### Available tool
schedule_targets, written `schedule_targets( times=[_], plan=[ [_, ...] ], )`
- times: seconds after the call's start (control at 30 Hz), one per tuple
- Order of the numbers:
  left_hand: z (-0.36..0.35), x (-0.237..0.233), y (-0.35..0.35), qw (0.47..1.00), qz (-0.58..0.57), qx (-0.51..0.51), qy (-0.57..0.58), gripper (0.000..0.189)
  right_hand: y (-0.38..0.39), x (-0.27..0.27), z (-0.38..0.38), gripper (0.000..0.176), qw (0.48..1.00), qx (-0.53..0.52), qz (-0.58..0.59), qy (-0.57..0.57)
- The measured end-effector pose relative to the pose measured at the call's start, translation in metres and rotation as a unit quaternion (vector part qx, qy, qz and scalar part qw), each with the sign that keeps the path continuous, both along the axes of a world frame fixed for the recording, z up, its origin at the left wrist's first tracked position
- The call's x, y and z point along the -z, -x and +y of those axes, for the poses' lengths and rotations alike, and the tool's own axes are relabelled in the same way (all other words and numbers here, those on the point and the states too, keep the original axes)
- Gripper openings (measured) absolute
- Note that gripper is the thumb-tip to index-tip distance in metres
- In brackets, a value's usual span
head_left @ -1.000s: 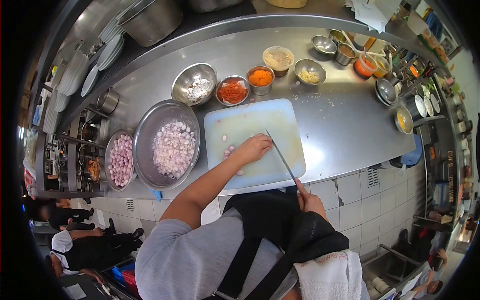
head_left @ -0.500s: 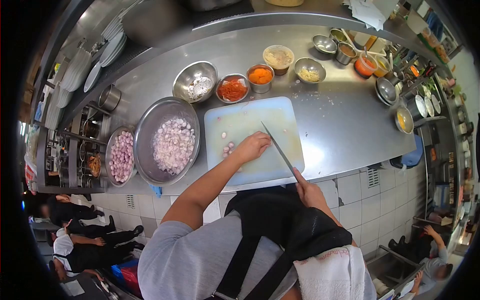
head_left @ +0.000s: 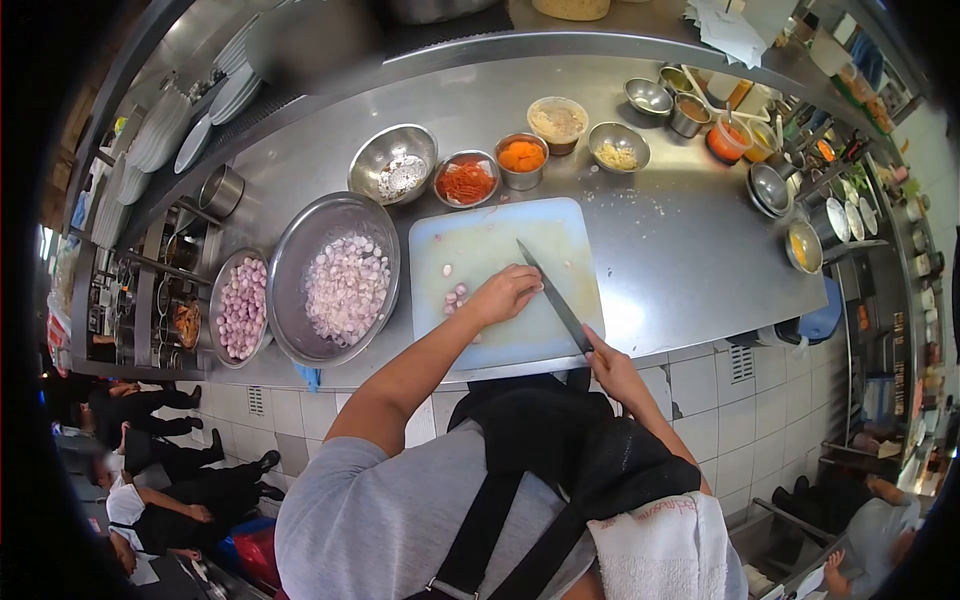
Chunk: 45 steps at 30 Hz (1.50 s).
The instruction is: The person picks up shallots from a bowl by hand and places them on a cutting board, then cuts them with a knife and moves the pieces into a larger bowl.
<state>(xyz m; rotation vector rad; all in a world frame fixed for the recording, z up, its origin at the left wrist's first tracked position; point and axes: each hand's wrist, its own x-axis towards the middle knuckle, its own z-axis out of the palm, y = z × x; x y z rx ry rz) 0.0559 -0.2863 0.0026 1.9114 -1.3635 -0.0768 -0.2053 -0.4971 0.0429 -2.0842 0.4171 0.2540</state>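
Observation:
My left hand [head_left: 505, 292] rests on a pale blue cutting board [head_left: 565, 225], fingers curled over a few small pink shallots [head_left: 457, 298]. My right hand [head_left: 610, 362] grips the handle of a long knife [head_left: 551, 294] at the board's near right edge. The blade slants up and to the left across the board, its tip just above my left hand's knuckles. A couple of loose shallot pieces [head_left: 447, 269] lie on the board's left half.
A large steel bowl of cut shallots [head_left: 343, 282] and a smaller bowl of whole shallots [head_left: 240, 308] sit left of the board. Bowls of shredded and diced orange food [head_left: 466, 181], other steel bowls [head_left: 619, 146] and containers line the counter. Stacked plates [head_left: 160, 130] stand far left. People stand at lower left.
My right hand and the knife shifted left and forward, so the blade tip now lies nearer my left hand. My left hand stays over the shallots.

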Motion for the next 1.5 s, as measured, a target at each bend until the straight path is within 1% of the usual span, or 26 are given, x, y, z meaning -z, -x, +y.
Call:
schedule_targets(
  times=[0.03,0.07,0.1,0.13,0.17,0.2,0.27,0.33,0.37,0.43,0.47,0.53,0.57,0.6,0.63,0.67,0.73,0.83,0.93,1.0,1.07,1.13,1.23,1.37,1.43,1.5],
  plan=[
    [-0.003,0.000,-0.001,1.000,0.011,0.004,-0.018,0.015,-0.002,-0.004,-0.004,0.059,0.999,0.014,0.043,-0.023],
    [-0.007,0.000,-0.003,0.999,0.022,0.008,-0.034,0.016,0.002,0.001,-0.006,0.059,0.999,0.015,0.039,-0.022],
    [-0.009,-0.003,-0.004,0.999,0.020,0.008,-0.033,0.016,0.009,0.004,-0.004,0.059,0.999,0.032,0.010,-0.020],
    [-0.012,-0.005,-0.007,0.998,0.033,0.017,-0.059,0.019,0.013,0.008,-0.005,0.059,0.999,0.048,-0.018,-0.017],
    [-0.014,-0.006,-0.009,0.995,0.047,0.026,-0.085,0.021,0.015,0.012,-0.008,0.059,0.999,0.045,-0.018,-0.015],
    [-0.015,-0.005,-0.013,0.995,0.049,0.023,-0.084,0.021,0.017,0.010,-0.008,0.060,0.999,0.045,0.007,-0.029],
    [-0.014,-0.004,-0.022,0.977,0.082,0.045,-0.190,0.028,0.019,0.009,-0.004,0.061,0.998,0.043,0.033,-0.043],
    [-0.011,-0.005,-0.018,0.980,0.089,0.034,-0.173,0.029,0.022,0.015,-0.001,0.062,0.999,0.032,-0.023,-0.027],
    [-0.009,-0.005,-0.017,0.983,0.096,0.026,-0.158,0.031,0.024,0.019,0.001,0.062,0.999,0.032,-0.024,-0.027],
    [-0.007,-0.012,-0.012,0.986,0.097,0.012,-0.135,0.027,0.024,0.023,0.003,0.063,0.996,0.018,-0.077,0.035],
    [-0.006,-0.014,-0.009,0.989,0.100,-0.003,-0.111,0.022,0.026,0.023,0.003,0.063,0.996,0.019,-0.077,0.036],
    [-0.002,-0.020,-0.003,0.991,0.093,-0.015,-0.095,0.019,0.027,0.011,0.008,0.064,0.997,0.010,-0.017,0.070],
    [0.000,-0.022,-0.001,0.993,0.087,-0.030,-0.081,0.016,0.028,0.011,0.011,0.064,0.997,0.010,-0.016,0.070],
    [0.001,-0.015,-0.001,0.992,0.088,-0.030,-0.081,0.016,0.031,0.012,0.015,0.065,0.994,0.004,-0.025,0.109],
    [0.001,-0.005,-0.002,0.996,0.058,-0.014,-0.066,0.013,0.032,0.012,0.018,0.065,0.988,-0.002,-0.035,0.149],
    [0.001,0.005,-0.003,0.998,0.029,0.002,-0.051,0.011,0.032,0.011,0.021,0.065,0.988,-0.004,-0.034,0.149],
    [0.001,0.007,0.000,0.999,0.023,-0.006,-0.034,0.010,0.034,0.001,0.028,0.065,0.980,-0.045,-0.022,0.193],
    [0.001,0.008,0.001,1.000,0.010,-0.010,-0.016,0.009,0.040,-0.016,0.033,0.065,0.977,-0.053,-0.002,0.205],
    [0.001,0.007,0.000,1.000,0.000,-0.010,-0.015,0.009,0.048,-0.034,0.034,0.064,0.977,-0.050,-0.017,0.208],
    [0.004,0.008,-0.002,1.000,-0.004,-0.009,-0.018,0.008,0.039,-0.003,0.035,0.064,0.976,-0.052,-0.021,0.211],
    [0.002,0.013,0.000,1.000,0.001,-0.011,-0.006,0.008,0.033,0.006,0.037,0.064,0.976,-0.047,-0.019,0.214],
    [0.000,0.012,0.001,1.000,0.007,-0.012,-0.002,0.009,0.013,-0.002,0.035,0.065,0.977,-0.054,0.003,0.204],
    [0.003,0.009,0.002,1.000,0.008,-0.016,-0.002,0.010,0.021,-0.014,0.038,0.065,0.976,-0.043,-0.027,0.210],
    [0.003,0.010,0.003,1.000,0.005,-0.027,0.001,0.010,0.019,0.016,0.037,0.066,0.981,-0.033,-0.017,0.189],
    [0.002,0.012,0.004,0.999,0.012,-0.030,0.001,0.010,0.009,-0.011,0.038,0.066,0.981,-0.042,-0.022,0.189],
    [0.002,0.011,0.001,1.000,0.016,-0.027,-0.002,0.010,0.015,-0.006,0.041,0.067,0.981,-0.042,-0.024,0.188]
  ],
)
